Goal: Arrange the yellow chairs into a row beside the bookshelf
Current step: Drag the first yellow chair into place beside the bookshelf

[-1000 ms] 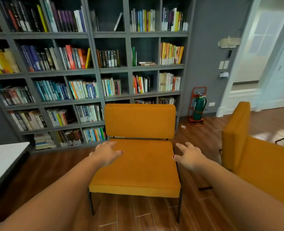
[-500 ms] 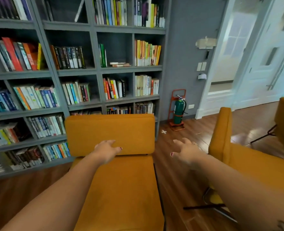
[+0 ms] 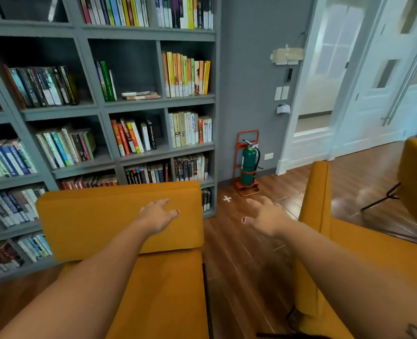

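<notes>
A yellow chair (image 3: 92, 221) stands with its back against the grey bookshelf (image 3: 139, 104). My left hand (image 3: 157, 215) hovers over its backrest with fingers spread, holding nothing. A second yellow chair (image 3: 317, 206) stands to the right, turned sideways, its backrest edge facing me. My right hand (image 3: 266, 215) is held open over the wooden floor between the two chairs, just left of the second chair's backrest. Part of a third yellow chair (image 3: 416, 177) shows at the right edge.
A green fire extinguisher (image 3: 249, 165) in an orange stand sits by the grey wall. A white cross mark (image 3: 227, 198) is taped on the wooden floor. White doors (image 3: 383, 77) stand at the back right.
The view has swung right and closer. Both hands moved off the first chair's seat; the left is now over its backrest, the right over the floor near the second chair.
</notes>
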Available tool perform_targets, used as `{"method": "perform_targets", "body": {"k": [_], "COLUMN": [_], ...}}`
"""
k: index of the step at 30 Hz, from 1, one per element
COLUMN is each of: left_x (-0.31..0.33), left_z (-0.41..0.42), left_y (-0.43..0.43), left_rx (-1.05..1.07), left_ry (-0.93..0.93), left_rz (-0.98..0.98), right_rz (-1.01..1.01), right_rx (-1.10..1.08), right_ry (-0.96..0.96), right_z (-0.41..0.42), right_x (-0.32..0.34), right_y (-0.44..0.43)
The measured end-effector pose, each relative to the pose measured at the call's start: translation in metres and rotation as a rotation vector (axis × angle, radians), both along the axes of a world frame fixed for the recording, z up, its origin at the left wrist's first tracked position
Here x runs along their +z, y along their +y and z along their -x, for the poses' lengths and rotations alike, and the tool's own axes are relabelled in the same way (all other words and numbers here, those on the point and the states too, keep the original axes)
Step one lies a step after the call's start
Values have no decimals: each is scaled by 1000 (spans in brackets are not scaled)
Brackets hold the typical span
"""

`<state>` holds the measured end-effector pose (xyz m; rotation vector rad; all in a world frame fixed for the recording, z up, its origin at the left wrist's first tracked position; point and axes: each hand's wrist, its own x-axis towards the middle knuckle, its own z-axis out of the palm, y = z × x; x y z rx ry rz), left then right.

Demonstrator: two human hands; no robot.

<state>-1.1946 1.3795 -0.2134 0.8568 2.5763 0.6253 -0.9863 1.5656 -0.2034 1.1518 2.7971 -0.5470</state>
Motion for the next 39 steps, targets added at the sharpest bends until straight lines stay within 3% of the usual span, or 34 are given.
{"method": "perform_targets", "body": {"k": [7,16,28,39], "left_x": [-7,-31,-58,-68], "left_z": [3,19,150,293], "left_y": [90,132,165,153], "left_rx": [268,445,571,640], "left_ry": [-191,-237,-230,-219], "left_rz": [-201,-224,-167,-237], "right_rz": [76,154,161,170], "right_rx": [93,210,360,487], "right_ry": [-1,-1,-72,-135], "right_z": [4,49,218,381], "right_x": [6,-5,-35,-40], "right_y": [97,164,202,193]}}
